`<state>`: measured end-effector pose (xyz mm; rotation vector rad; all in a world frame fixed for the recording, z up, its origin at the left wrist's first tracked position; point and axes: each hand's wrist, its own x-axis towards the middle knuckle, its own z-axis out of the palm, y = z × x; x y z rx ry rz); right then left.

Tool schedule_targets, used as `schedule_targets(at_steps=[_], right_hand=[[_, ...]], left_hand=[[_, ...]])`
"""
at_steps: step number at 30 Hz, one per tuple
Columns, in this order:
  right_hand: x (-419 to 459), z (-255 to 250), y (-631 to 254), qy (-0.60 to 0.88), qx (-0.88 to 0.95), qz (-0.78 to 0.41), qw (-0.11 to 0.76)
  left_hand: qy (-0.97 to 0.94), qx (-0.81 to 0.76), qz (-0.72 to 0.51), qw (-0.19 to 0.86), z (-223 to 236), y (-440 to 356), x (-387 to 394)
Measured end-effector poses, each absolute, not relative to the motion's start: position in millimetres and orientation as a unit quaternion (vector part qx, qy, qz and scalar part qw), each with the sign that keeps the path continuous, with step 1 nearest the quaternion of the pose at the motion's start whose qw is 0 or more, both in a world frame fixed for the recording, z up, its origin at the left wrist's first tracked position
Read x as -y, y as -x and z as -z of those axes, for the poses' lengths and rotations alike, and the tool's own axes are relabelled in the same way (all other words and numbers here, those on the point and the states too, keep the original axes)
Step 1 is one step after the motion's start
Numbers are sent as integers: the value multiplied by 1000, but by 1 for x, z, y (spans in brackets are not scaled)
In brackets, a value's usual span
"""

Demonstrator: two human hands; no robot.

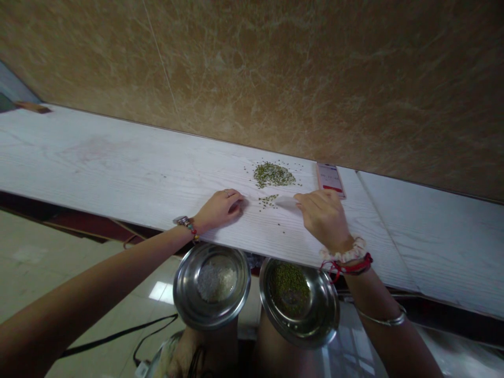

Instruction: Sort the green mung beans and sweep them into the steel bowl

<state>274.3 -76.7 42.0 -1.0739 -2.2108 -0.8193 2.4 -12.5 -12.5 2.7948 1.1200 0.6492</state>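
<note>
A pile of small green beans mixed with white grains (274, 175) lies on the white wood-grained board. Nearer to me is a smaller scatter of the same beans (269, 200). My right hand (323, 218) pinches a thin whitish flat piece (287, 201), whose tip reaches the right side of that scatter. To the scatter's left, my left hand (221, 211) rests on the board, loosely curled with thumb and fingers apart and nothing visible between them. On my lap stand two steel bowls: the left bowl (178, 294) contains white grains, the right bowl (334, 310) green beans.
A phone (329, 179) lies on the board (118, 163) behind my right hand. A brown marbled wall (252, 73) rises along the board's back edge. At far left is a small brown block (33, 107). A black cable (122, 332) runs at lower left.
</note>
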Motion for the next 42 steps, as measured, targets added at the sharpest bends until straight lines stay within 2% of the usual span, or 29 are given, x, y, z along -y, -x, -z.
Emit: schedule_targets(at_steps=[6,24,31,42], right_hand=[[79,-41,-272,406,833,278,253],[94,-46,-281,383,853,230,272],[105,-51,-286,354,874,176,281],[90,-45,-276,376,849,256,268]], left_hand=[[-908,-356,-220,29,13,-2,12],[-909,-357,-215,29,12,-2,11],[-906,-360,-219,32,15,-1,11],[-907,-361,-216,35,11,-2,13]])
